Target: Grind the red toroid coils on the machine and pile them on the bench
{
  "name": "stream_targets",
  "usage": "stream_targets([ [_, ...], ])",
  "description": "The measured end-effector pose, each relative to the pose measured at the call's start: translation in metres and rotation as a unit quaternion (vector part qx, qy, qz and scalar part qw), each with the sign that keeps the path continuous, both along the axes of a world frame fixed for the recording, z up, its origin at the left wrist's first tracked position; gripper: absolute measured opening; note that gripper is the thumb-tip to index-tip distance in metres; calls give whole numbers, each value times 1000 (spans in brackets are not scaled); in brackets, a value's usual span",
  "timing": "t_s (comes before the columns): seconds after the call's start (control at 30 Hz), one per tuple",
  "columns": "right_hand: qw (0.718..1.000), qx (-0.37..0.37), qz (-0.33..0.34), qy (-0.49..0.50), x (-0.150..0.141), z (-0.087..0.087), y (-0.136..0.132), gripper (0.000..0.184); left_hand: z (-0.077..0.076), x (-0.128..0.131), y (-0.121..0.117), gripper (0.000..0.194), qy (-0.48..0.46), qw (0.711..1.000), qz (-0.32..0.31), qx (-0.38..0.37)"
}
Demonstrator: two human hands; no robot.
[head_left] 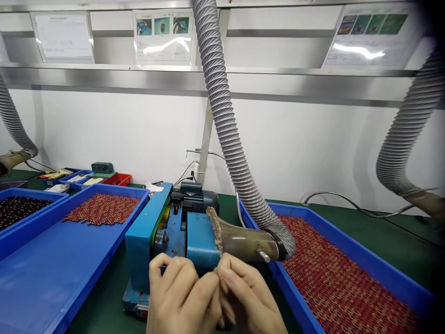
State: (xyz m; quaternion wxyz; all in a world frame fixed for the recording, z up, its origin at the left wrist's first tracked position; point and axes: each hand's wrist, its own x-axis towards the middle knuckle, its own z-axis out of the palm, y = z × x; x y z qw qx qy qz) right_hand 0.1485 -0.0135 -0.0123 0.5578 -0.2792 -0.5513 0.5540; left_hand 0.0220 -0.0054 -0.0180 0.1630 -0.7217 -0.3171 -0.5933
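Observation:
My left hand point(184, 294) and my right hand point(246, 294) meet at the fingertips, low in the middle of the head view. Both are closed, thumbs and fingers pinched together. Whatever sits between the fingertips is too small or too covered to make out. Just beyond them stands a blue motor-driven machine point(137, 253), its near side partly hidden by my hands. A dark motor point(194, 197) sits at its back. From its blue cover point(203, 236) a cloudy plastic duct point(246, 243) leads right into a grey corrugated hose point(222, 102).
A blue tray point(302, 211) on the right holds many small red ring-like parts point(333, 273). Left, another blue tray point(69, 273) has similar parts point(102, 208) at its far end. A tray of black parts point(21, 211) and a small clock point(102, 168) stand farther back.

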Motion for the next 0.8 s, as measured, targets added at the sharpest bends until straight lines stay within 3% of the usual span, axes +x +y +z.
stream_targets([
  [0.07, 999, -6, 25, 44, 1, 1, 1, 43, 2, -2, 0, 19, -22, 998, -43, -43],
  [0.13, 994, 94, -51, 4, 5, 1, 2, 35, 4, -5, 0, 21, -55, 987, -110, -104],
  [0.2, 967, 212, -123, -63, 8, 1, 3, 9, 5, -7, 1, 21, -78, 972, -163, -148],
  [0.23, 951, 261, -141, -88, 9, 1, 3, 8, 6, -8, 2, 21, -85, 967, -177, -160],
  [0.3, 921, 338, -155, -116, 9, 0, 4, 28, 6, -8, 2, 20, -85, 965, -185, -166],
  [0.37, 890, 384, -196, -145, 7, -2, 3, 30, 4, -7, 2, 20, -68, 974, -161, -147],
  [0.43, 885, 367, -235, -167, 2, -3, 2, 20, 3, -5, 2, 20, -37, 989, -106, -98],
  [0.5, 933, 256, -209, -145, -1, -3, 1, 24, 2, -4, 1, 18, -3, 998, -45, -38],
  [0.57, 989, 98, -92, -67, -3, -2, 0, 39, 1, -3, -1, 16, 20, 1000, -11, -2],
  [0.63, 1000, 0, 11, 17, -2, -1, 0, 46, 2, -4, -1, 18, 13, 1000, -23, -12],
  [0.7, 999, 28, -7, 33, 2, -1, 1, 47, 3, -5, -1, 21, -24, 995, -74, -57],
  [0.8, 969, 203, -133, -43, 7, 0, 4, 22, 5, -7, 0, 21, -90, 971, -165, -146],
])
